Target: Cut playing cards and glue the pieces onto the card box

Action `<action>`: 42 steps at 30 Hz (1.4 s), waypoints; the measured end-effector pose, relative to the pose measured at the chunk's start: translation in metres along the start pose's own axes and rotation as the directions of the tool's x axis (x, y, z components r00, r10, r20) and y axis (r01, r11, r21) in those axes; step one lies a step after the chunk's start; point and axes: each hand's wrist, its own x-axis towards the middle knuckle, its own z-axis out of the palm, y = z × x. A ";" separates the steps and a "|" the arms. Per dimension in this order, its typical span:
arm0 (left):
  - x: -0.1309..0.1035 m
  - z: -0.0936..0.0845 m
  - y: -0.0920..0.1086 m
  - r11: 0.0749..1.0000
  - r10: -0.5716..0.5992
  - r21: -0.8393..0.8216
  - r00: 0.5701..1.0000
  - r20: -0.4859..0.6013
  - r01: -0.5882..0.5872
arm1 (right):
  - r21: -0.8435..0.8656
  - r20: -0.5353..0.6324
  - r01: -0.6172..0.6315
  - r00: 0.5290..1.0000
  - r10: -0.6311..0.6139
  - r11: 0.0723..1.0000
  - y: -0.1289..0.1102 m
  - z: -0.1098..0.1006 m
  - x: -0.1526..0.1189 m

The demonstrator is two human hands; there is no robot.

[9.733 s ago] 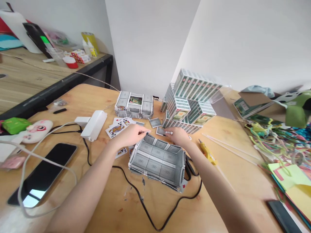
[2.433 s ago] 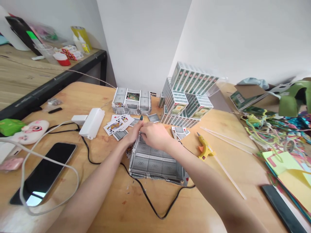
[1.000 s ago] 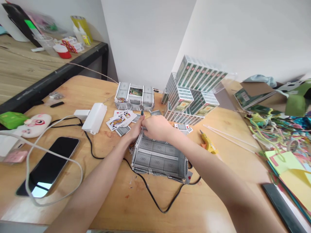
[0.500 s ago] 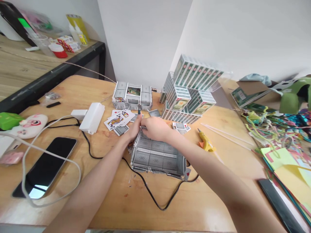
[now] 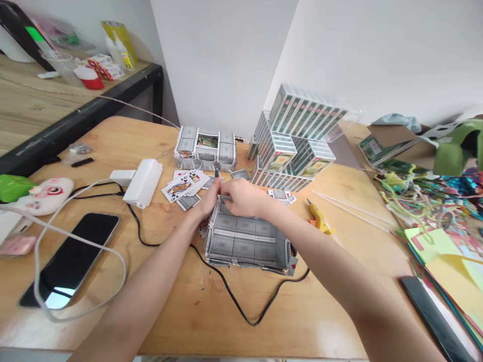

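A box built of grey-backed playing cards (image 5: 241, 244) lies in front of me on the wooden table. My left hand (image 5: 211, 200) is closed around its far left corner, thumb pointing up. Curled against that same corner, my right hand (image 5: 243, 196) pinches the card edge there; its fingertips are partly hidden. Loose playing cards (image 5: 183, 187) are spread just beyond my left hand, some face up. Farther back stands a second card-covered box (image 5: 206, 148) with an opening in its top. Right of the near box rests a yellow glue gun (image 5: 320, 218).
Stacked card packs (image 5: 281, 151) rise at the back. Clear glue sticks (image 5: 350, 211) lie to the right, near a heap of craft scraps (image 5: 426, 201). A phone (image 5: 71, 259), white cable and white adapter (image 5: 143, 183) occupy the left. A black cord (image 5: 234, 296) loops in front of the box.
The near card box has shifted very slightly right, its front edge tilting a little. Both hands stay at its far left corner, the right one moving slightly right.
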 end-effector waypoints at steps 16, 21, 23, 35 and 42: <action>-0.004 0.006 0.008 0.983 -0.116 -0.118 0.975 0.191 0.140 | 0.160 -0.131 -0.220 0.962 0.241 0.962 0.012 0.007 0.000; -0.005 0.007 0.010 0.986 -0.100 -0.111 0.979 0.177 0.121 | 0.126 -0.120 -0.257 0.955 0.272 0.958 0.005 0.003 -0.001; -0.006 0.009 0.013 0.988 -0.085 -0.109 0.979 0.185 0.107 | 0.112 -0.135 -0.273 0.948 0.287 0.955 0.001 0.004 -0.004; -0.012 0.011 0.021 0.980 -0.091 -0.153 0.972 0.216 0.125 | 0.262 -0.234 -0.241 0.923 0.304 0.935 -0.005 0.024 -0.005; -0.009 0.008 0.017 0.986 -0.076 -0.127 0.970 0.230 0.107 | 0.186 -0.185 -0.215 0.951 0.249 0.959 0.000 0.017 -0.013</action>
